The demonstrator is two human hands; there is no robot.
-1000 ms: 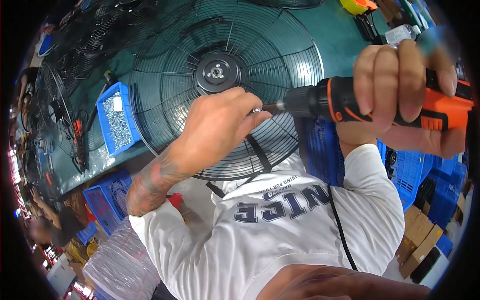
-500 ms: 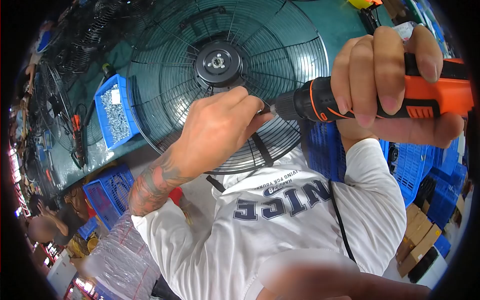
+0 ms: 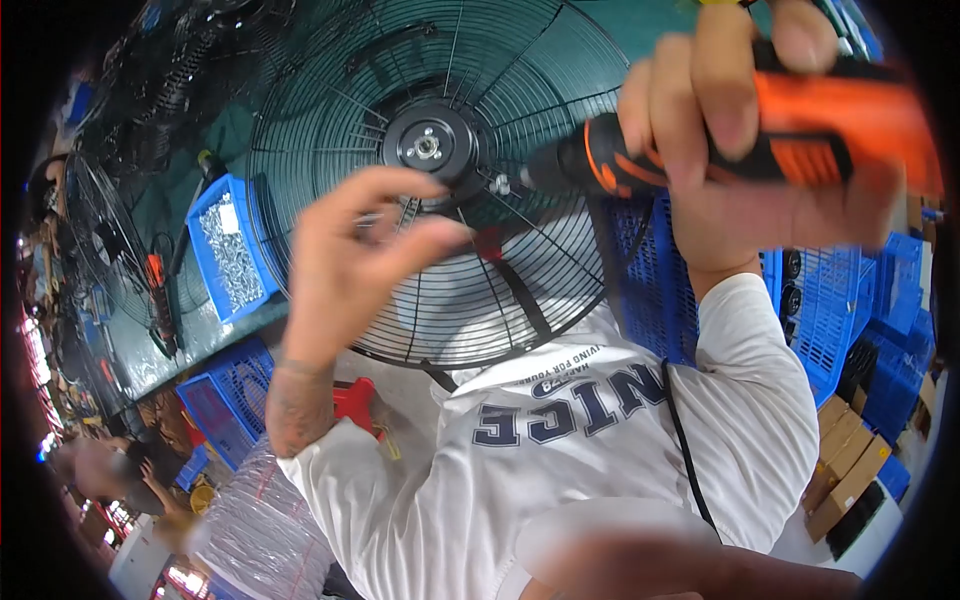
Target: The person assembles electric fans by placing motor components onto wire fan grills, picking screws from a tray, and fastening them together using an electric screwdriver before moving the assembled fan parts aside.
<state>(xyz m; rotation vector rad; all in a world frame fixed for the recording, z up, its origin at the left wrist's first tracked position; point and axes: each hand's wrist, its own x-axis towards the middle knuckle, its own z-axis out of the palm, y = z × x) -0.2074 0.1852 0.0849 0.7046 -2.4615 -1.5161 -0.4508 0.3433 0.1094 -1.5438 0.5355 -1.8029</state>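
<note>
My right hand [image 3: 730, 150] is wrapped around an orange and black power drill [image 3: 815, 115], blurred by motion. Its dark chuck [image 3: 560, 165] points left toward the fan hub. Just off the chuck's tip shows a small shiny metal piece [image 3: 500, 184], perhaps a screw. My left hand [image 3: 350, 250] hovers over the wire fan guard [image 3: 470, 320], thumb and index finger apart with nothing visible between them. A round black motor hub [image 3: 430, 148] sits in the middle of the guard, with a metal shaft at its centre.
A blue bin [image 3: 232, 250] of screws stands on the green table [image 3: 185, 320], left of the guard. Another orange and black tool [image 3: 160, 300] lies farther left. Blue crates [image 3: 650, 280] stand at the right, with cardboard boxes [image 3: 850, 470] below. A person [image 3: 120, 470] is at lower left.
My left hand has drawn back left and down from the drill tip, and its fingers have opened. The drill has shifted left and slightly up. A small metal piece now shows at its tip.
</note>
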